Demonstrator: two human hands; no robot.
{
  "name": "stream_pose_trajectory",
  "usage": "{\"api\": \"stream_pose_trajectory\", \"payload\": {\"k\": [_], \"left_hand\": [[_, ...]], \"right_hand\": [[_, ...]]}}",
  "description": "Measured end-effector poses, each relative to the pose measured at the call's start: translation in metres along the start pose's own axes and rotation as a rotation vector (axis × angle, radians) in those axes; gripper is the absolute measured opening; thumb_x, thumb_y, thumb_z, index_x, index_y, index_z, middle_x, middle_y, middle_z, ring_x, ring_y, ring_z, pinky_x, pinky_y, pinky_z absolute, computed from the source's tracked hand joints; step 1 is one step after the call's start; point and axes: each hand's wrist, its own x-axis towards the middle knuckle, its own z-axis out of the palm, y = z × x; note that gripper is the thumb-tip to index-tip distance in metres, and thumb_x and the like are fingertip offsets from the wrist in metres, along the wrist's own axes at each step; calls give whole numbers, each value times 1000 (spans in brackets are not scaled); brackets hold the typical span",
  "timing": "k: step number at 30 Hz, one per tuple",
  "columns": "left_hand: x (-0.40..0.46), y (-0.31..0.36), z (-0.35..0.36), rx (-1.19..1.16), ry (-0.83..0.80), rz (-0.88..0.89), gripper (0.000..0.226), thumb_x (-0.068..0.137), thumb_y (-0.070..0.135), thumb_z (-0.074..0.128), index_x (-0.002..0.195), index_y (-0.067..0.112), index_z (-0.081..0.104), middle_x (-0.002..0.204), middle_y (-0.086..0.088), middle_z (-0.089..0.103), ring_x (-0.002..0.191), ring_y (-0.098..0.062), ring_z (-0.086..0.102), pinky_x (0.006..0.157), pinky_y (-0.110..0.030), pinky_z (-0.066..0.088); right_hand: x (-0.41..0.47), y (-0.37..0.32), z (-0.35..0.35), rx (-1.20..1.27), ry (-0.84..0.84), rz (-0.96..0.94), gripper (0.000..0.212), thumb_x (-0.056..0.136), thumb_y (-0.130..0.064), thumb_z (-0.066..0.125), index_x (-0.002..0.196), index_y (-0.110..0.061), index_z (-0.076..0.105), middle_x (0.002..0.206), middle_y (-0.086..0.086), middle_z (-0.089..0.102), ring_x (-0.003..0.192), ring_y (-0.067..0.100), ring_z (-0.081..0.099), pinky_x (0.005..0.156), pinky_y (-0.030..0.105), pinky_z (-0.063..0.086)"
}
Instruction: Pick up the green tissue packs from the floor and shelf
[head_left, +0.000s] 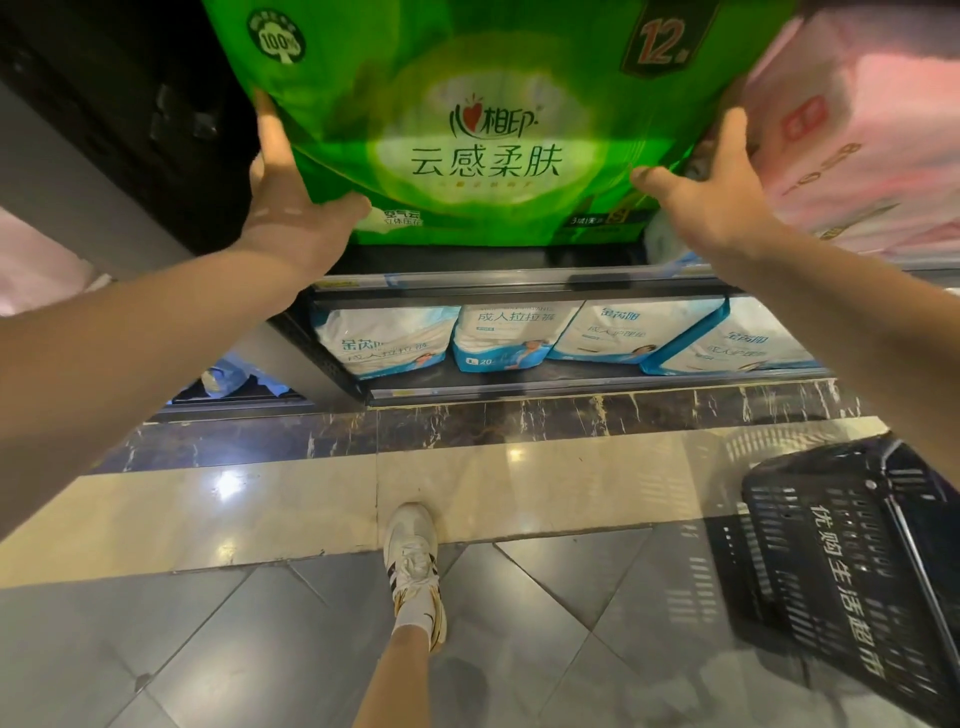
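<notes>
While both arms reach up and forward, the green tissue pack (483, 130) sits squarely between the two hands, at twelve o'clock from the person, above the shelf edge (519, 283). Its long axis runs left to right, so each hand takes one end. The left hand (291, 197) lies at the pack's nine o'clock side, fingers straight up along the side wall and thumb spread under the lower corner, pressing flat, not pinching. The right hand (717, 192) lies at the three o'clock side, fingers extended and tucked between the pack and the pink pack (857, 130) that touches it there, thumb pointing inward along the bottom edge. Neither hand looks nearer; both touch it. Below, white-and-blue packs (519, 335) line a lower shelf, and a black basket (852, 561) stands on the floor at four o'clock from the shoe (413, 561).
</notes>
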Motion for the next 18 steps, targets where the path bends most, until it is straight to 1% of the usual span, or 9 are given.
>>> {"api": "stream_pose_trajectory", "payload": {"k": [2,5,7,9,11,13,15,16,18], "left_hand": [[-3,4,-4,46,-4,-21,101,95,23,65,162,42,-8,163,-3,28,137,-17,41,97,-24,29],[-9,15,-11,137,0,-53,93,96,26,63,162,42,-1,156,-9,31,117,-18,49,90,-29,34],[-17,23,-18,204,22,-68,85,95,29,63,161,37,11,153,-12,33,122,-30,53,88,-33,36],[-26,32,-26,248,21,-59,76,95,32,64,158,31,22,151,-13,35,126,-34,51,89,-32,35],[-41,44,-34,277,-8,-12,72,96,35,64,157,25,27,151,-14,35,128,-32,49,91,-27,32],[-65,52,-45,321,-32,46,70,96,41,63,156,22,32,151,-15,36,128,-32,50,95,-26,34],[-92,61,-60,384,-41,86,72,90,54,58,152,23,40,150,-14,40,128,-37,51,108,-41,40],[-108,68,-69,446,-44,103,70,89,58,56,150,25,43,150,-13,42,130,-39,50,110,-51,39],[-147,81,-88,611,-34,134,60,94,59,52,145,29,48,151,-7,42,133,-39,46,110,-58,35]], "right_hand": [[-3,-3,-2,-3,-13,16,84,74,-50,77,139,-20,33,145,-2,53,133,22,50,118,45,38],[-11,-10,-8,-32,-26,26,76,83,-41,76,141,-19,33,143,-3,54,130,21,51,117,41,39],[-20,-18,-13,-94,-35,11,80,86,-42,75,148,-18,30,147,-2,52,132,23,50,115,38,39],[-34,-29,-21,-217,-53,-1,85,91,-43,72,157,-16,24,154,3,47,139,27,46,113,33,36],[-52,-40,-33,-372,-74,-28,91,94,-51,65,161,-12,19,158,12,42,144,34,40,117,39,35],[-77,-55,-47,-518,-113,-87,89,93,-64,54,159,-10,29,153,18,48,139,39,45,115,46,40],[-107,-72,-64,-614,-144,-139,88,93,-71,45,155,-10,38,149,18,53,135,40,50,110,49,46],[-123,-82,-73,-654,-143,-163,86,94,-71,43,154,-10,40,148,19,54,133,41,52,108,49,47],[-159,-104,-93,-738,-114,-205,84,95,-73,38,153,-12,43,145,19,56,127,43,56,102,49,50]]}}
